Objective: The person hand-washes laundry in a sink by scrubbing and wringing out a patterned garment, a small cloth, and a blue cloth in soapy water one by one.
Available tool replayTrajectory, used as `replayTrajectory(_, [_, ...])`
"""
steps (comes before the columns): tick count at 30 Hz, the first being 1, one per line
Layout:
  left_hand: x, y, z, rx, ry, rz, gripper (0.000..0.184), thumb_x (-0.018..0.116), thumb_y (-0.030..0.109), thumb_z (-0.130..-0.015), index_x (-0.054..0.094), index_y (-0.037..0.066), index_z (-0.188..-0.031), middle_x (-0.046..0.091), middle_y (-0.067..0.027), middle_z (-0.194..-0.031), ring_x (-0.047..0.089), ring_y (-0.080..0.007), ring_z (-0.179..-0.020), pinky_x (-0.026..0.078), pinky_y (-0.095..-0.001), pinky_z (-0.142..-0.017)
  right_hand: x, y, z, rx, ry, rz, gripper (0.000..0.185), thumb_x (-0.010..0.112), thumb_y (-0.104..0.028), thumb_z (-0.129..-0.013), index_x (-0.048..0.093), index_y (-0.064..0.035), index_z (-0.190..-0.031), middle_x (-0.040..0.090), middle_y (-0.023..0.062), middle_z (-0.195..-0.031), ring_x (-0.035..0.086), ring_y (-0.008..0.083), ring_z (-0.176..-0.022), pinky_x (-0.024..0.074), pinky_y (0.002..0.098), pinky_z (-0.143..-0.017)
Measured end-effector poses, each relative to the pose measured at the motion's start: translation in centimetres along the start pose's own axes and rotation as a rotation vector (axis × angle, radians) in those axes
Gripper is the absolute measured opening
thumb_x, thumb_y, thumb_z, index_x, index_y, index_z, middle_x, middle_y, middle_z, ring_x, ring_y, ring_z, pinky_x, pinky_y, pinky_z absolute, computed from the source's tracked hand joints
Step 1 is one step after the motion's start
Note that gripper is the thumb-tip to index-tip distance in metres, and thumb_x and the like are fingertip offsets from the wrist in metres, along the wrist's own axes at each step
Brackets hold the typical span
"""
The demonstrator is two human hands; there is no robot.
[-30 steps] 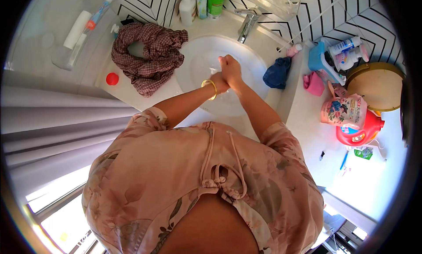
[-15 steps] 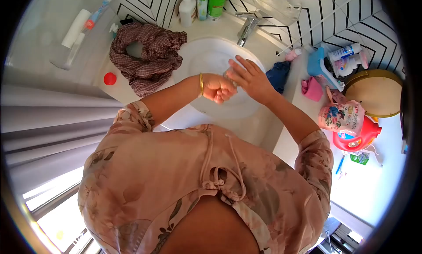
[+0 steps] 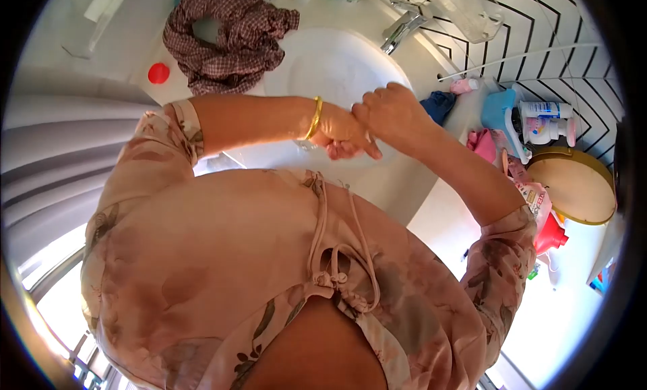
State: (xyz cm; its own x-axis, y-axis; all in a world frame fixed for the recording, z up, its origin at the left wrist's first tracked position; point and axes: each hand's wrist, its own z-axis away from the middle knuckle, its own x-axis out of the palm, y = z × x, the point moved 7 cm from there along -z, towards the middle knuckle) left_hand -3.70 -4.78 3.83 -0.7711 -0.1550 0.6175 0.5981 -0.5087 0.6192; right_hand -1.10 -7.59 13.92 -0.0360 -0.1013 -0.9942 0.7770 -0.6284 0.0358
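My left hand (image 3: 342,132) is held over the white washbasin (image 3: 296,66), its fingers curled in toward the palm and one digit pointing out to the right. A gold bangle (image 3: 315,118) circles that wrist. My right hand (image 3: 394,115) is closed against the knuckle side of my left hand, its bent fingers pressing on it. Part of the contact between the hands is hidden. No object shows in either hand. Behind the basin stands a chrome faucet (image 3: 403,31). A bundled brown checked cloth (image 3: 253,33) lies on the counter left of the basin.
A red cap (image 3: 158,73) sits left of the cloth. Right of the basin are dark blue cloth (image 3: 439,105), a pink cloth (image 3: 481,144), a light blue basket (image 3: 499,117) with bottles, a round gold-rimmed container (image 3: 573,188) and a red jug (image 3: 551,235). Grey curtains (image 3: 67,147) hang at left.
My right hand has gone from spread fingers to closed against my left hand. My left forearm has become more level. The view has shifted, so the basin and counter items sit higher.
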Motion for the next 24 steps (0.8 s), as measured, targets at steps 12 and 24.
replayTrajectory(12, [-11.9, -1.5, -1.5, -0.225, 0.895, -1.224, 0.024, 0.051, 0.021, -0.075, 0.062, 0.005, -0.089, 0.064, -0.0137, -0.085, 0.062, -0.0286, -0.081, 0.049, -0.0393, -0.069, 18.0, 3.8, -1.7, 0.827, -0.112, -0.472, 0.013, 0.052, -0.013, -0.073, 0.057, -0.0072, -0.083, 0.062, 0.0129, -0.079, 0.059, 0.0317, -0.077, 0.0468, 0.04, -0.064])
replayTrajectory(24, [-11.4, -4.3, -0.9, -0.123, 1.02, -1.114, 0.026, 0.06, 0.028, -0.068, 0.064, 0.008, -0.085, 0.064, -0.0135, -0.083, 0.061, -0.0302, -0.08, 0.049, -0.0391, -0.07, 20.7, 1.2, 0.7, 0.895, 0.114, -1.025, 0.032, 0.058, -0.023, -0.075, 0.055, -0.001, -0.099, 0.062, 0.0136, -0.083, 0.06, 0.0245, -0.074, 0.0465, 0.0351, -0.063])
